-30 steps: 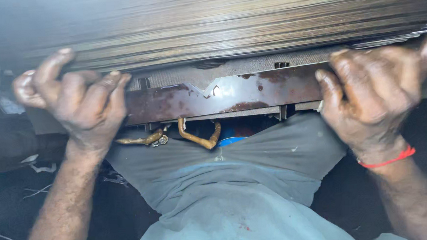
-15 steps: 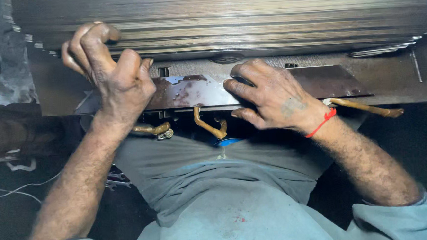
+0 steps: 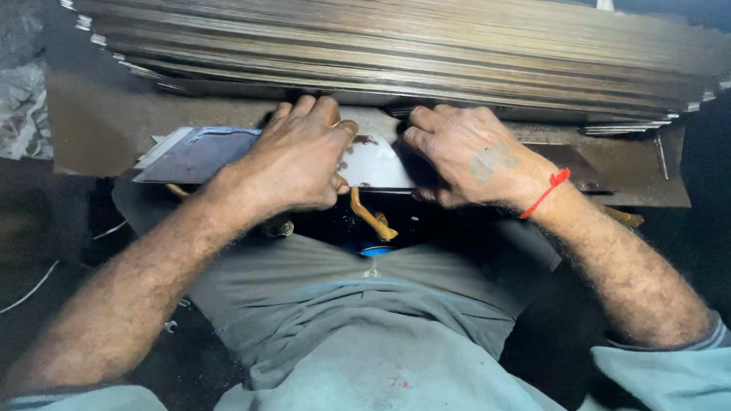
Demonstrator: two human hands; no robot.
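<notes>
A thick stack of thin metal sheets (image 3: 424,52) lies across the top of the view. Below it a rusty metal plate (image 3: 631,175) juts toward me, with a shiny thin sheet (image 3: 204,151) resting on it. My left hand (image 3: 296,155) lies palm down on that shiny sheet, fingertips tucked under the stack's front edge. My right hand (image 3: 471,154), with a red string at the wrist, presses on the same sheet close beside it, fingers curled at the stack's edge. Whether either hand grips the sheet is hidden.
Copper-coloured pipes (image 3: 372,218) and a blue cap (image 3: 376,251) show under the plate, just above my lap. A crinkled silvery sheet (image 3: 1,91) hangs at the far left. White cables (image 3: 20,299) trail on the dark floor at left.
Both hands have come down and together onto the shiny sheet at the middle. The left hand has left the stack's edge, and the view has shifted a little.
</notes>
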